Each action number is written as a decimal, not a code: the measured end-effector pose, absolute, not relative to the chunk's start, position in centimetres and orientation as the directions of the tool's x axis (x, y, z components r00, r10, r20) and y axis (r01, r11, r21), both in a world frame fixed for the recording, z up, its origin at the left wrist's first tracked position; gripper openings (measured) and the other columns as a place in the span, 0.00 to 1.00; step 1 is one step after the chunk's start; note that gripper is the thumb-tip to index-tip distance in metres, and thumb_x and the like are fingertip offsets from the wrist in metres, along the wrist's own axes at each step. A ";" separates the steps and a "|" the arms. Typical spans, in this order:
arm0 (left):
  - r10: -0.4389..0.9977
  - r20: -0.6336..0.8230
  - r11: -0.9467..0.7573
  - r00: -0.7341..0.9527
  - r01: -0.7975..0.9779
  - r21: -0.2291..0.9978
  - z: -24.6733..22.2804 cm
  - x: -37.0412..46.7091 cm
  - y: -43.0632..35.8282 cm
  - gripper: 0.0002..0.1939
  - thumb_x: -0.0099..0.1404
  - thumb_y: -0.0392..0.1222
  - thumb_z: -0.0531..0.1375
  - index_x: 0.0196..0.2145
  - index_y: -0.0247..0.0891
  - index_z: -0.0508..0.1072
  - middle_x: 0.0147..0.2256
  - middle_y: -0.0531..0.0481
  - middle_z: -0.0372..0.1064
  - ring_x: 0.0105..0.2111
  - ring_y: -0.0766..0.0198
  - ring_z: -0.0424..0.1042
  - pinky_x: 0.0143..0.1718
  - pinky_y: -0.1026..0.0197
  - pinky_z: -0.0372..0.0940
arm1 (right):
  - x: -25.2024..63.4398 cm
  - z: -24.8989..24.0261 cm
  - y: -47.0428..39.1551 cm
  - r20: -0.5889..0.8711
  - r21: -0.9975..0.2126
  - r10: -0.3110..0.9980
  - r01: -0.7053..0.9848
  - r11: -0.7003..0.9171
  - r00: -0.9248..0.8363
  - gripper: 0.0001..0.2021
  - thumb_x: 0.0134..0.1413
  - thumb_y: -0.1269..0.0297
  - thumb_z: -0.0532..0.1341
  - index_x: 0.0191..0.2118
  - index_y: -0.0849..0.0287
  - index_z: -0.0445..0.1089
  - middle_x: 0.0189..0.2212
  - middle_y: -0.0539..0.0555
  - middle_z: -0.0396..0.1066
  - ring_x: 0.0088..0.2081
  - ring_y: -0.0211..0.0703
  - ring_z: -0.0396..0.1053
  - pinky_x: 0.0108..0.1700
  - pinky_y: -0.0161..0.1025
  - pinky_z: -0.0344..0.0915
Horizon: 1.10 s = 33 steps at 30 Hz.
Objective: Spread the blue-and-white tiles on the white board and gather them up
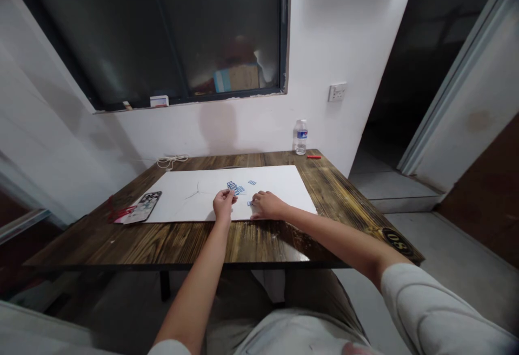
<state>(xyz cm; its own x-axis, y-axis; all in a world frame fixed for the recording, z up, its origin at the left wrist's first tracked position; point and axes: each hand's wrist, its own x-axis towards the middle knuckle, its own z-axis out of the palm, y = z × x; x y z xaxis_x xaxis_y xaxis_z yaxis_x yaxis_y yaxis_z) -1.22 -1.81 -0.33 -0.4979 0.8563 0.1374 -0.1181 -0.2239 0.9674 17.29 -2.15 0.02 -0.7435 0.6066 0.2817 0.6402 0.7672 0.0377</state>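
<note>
While the two bare hands stand apart over a white rectangular sheet (275, 178), a cluster of small, flat, blue-and-white rectangular pieces (234, 186) lies at the fingertips of the left hand (224, 203). That hand's thumb and fingers are drawn close together at the near edge of the cluster; whether they grip a piece, I cannot tell. The right hand (266, 205), palm down with fingers bent, is low over the sheet, just beside a single blue-and-white rectangle (249, 203) on its left; whether it is holding anything is hidden. Another loose blue-and-white rectangle (252, 182) lies beyond the hands, nearer the right one.

Thin dark curved lines (198, 189) mark the sheet to the left of the left hand. Farther left, a flat case patterned in black and white (149, 206) rests over the sheet's edge, with thin red objects (122, 213), too small to make out, beside it. Under everything is a dark brown wooden table (194, 244). Well beyond the right hand, towards the right, stand a clear plastic bottle with a blue label (300, 139) and, lying near it, a slim red stick (313, 157).
</note>
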 end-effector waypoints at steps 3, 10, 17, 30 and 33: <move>0.853 0.139 -0.226 -0.503 -0.117 0.967 -0.3 -1.2 -1.9 0.11 0.49 0.40 0.66 0.29 0.33 0.70 0.22 0.54 0.70 0.20 0.68 0.72 0.25 0.66 0.68 | 17.6 -0.4 -3.4 0.305 0.020 0.593 0.628 0.778 -0.745 0.25 0.53 0.43 0.61 0.45 0.62 0.72 0.45 0.62 0.70 0.47 0.50 0.64 0.45 0.42 0.60; 0.858 0.148 -0.236 -0.491 -0.122 0.964 -0.7 -1.4 -1.8 0.12 0.48 0.41 0.66 0.30 0.34 0.71 0.22 0.54 0.70 0.21 0.67 0.72 0.25 0.66 0.67 | 17.8 -1.1 -5.6 0.346 0.028 0.580 0.626 0.780 -0.738 0.10 0.59 0.60 0.60 0.42 0.60 0.70 0.45 0.58 0.70 0.46 0.46 0.64 0.42 0.39 0.58; 0.871 0.147 -0.220 -0.469 -0.105 0.970 -0.7 -1.4 -1.6 0.13 0.47 0.43 0.67 0.29 0.34 0.70 0.22 0.53 0.71 0.20 0.67 0.72 0.23 0.67 0.66 | 18.1 -1.6 -6.1 0.331 0.202 0.493 0.571 0.796 -0.804 0.11 0.65 0.66 0.52 0.36 0.62 0.70 0.33 0.58 0.71 0.38 0.45 0.64 0.40 0.42 0.55; 0.931 0.124 -0.174 -0.342 -0.117 0.978 -0.8 -0.9 -1.9 0.16 0.46 0.45 0.68 0.29 0.35 0.70 0.21 0.54 0.70 0.19 0.68 0.71 0.25 0.65 0.68 | 19.5 -1.7 -6.4 0.485 0.141 0.401 0.521 0.842 -0.778 0.09 0.64 0.64 0.55 0.41 0.58 0.72 0.37 0.57 0.72 0.41 0.45 0.61 0.42 0.42 0.54; 0.961 0.129 -0.163 -0.243 -0.127 0.978 -0.7 -0.6 -2.2 0.19 0.43 0.47 0.70 0.29 0.35 0.71 0.21 0.53 0.71 0.20 0.67 0.72 0.25 0.64 0.68 | 19.6 -1.7 -6.3 0.597 0.083 0.411 0.563 0.823 -0.689 0.10 0.64 0.64 0.54 0.39 0.56 0.73 0.38 0.56 0.71 0.40 0.45 0.61 0.41 0.41 0.54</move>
